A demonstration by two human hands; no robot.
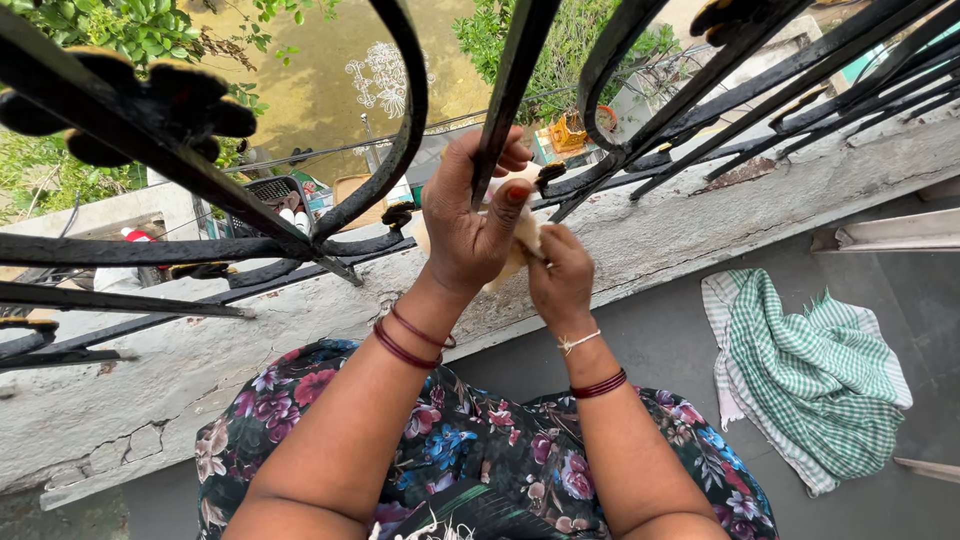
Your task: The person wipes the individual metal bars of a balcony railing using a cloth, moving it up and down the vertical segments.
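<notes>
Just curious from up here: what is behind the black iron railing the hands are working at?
Beyond the black iron railing: green bushes, a sandy yard with a white chalk pattern, and clutter below. The bars and left hand hide the rest.

Both hands raised together — left hand (pixel 468 215) clenched, right hand (pixel 560 280) curled.

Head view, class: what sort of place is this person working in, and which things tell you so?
Probably an upper-floor balcony. A black iron railing stands on a worn concrete ledge, with a yard and plants far below. The left hand grips a bar while the right hand holds a pale cloth.
</notes>
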